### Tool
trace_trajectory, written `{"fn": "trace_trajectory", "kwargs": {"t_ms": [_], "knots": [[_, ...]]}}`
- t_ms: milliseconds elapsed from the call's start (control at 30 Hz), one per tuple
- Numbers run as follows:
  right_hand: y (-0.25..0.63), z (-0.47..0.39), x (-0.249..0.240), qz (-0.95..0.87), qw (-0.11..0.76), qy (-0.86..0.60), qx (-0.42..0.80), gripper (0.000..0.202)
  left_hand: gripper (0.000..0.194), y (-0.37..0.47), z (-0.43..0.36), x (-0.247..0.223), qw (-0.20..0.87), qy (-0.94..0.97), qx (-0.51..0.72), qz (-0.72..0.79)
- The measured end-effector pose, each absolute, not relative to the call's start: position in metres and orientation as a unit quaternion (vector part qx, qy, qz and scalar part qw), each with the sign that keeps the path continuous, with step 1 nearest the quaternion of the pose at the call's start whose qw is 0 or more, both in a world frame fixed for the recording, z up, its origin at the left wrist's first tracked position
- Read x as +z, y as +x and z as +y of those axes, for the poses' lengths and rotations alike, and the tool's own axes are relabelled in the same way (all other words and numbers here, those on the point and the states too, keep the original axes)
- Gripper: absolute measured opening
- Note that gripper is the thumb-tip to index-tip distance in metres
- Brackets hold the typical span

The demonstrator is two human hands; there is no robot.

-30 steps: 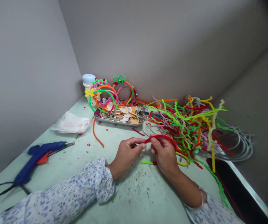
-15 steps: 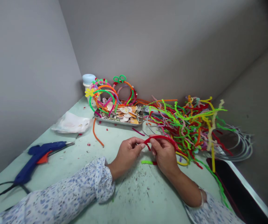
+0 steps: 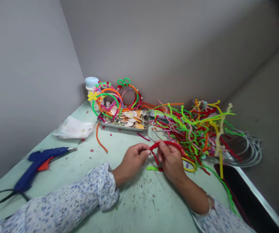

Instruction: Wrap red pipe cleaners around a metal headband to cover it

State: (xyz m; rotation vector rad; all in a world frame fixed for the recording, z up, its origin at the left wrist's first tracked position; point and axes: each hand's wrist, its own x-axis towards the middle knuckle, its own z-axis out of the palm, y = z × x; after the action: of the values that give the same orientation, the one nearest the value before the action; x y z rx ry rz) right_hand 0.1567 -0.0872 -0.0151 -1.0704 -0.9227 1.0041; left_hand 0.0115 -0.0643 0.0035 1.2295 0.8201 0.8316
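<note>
Since half a second ago, more of a thin red tail (image 3: 156, 159) has come into view between my hands; I take it that this end isn't lying snug against the red band (image 3: 172, 142) yet. The band arches between my hands: my left hand (image 3: 132, 161) pinches its end, thumb against fingers, and my right hand (image 3: 172, 162) pinches it farther along. Farther off, left, lies a crumpled plastic bag (image 3: 73, 127), its contents unclear to me. Beyond it, a metal tray (image 3: 129, 128) holds shells (image 3: 131, 114), with fuzzy colored hoops (image 3: 111, 90) standing at it. Behind is a blue-topped jar (image 3: 91, 82), its inside hidden.
</note>
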Motion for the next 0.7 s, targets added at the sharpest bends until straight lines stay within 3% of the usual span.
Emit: {"fn": "trace_trajectory", "kwargs": {"t_ms": [700], "knots": [[0.1613,-0.0846,-0.0174,-0.399,0.647,-0.471,0.447,0.029,0.024,0.011,-0.0579,-0.0029,0.688,0.53,0.366,0.336]]}}
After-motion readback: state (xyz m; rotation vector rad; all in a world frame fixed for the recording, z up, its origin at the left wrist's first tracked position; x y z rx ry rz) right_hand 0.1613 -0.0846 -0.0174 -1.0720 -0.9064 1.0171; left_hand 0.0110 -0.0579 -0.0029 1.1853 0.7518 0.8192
